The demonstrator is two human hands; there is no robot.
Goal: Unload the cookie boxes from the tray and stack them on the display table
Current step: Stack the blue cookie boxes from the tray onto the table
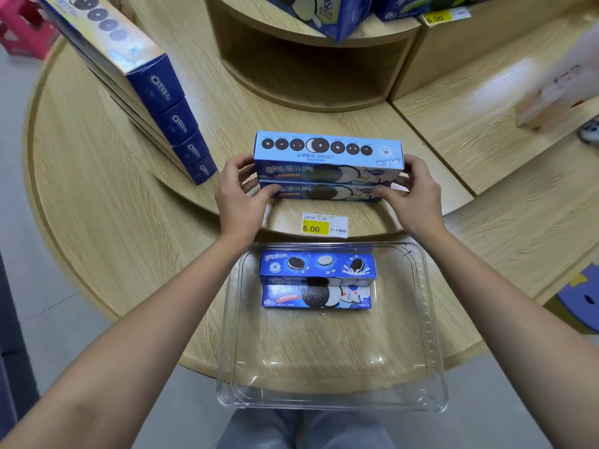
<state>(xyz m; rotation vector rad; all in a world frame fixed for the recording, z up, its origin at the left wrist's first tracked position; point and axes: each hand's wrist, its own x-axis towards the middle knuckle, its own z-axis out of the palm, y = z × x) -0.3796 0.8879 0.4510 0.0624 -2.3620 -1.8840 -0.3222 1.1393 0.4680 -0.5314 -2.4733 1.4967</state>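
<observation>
Gripping stacked cookie boxes (327, 160) behind a "6.00" tag (324, 225): left hand (240, 192), right hand (411, 196).

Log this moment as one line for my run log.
left hand grips two-box Oreo stack | right hand grips same stack | stack on display table | clear tray holds two Oreo boxes

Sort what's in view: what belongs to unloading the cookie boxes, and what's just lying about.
Job in hand: two stacked boxes, gripped by left hand and right hand; two remaining boxes; clear tray holding them; display table.
Lying about: dark-blue Oreo stack; price tag; pink stool.
</observation>
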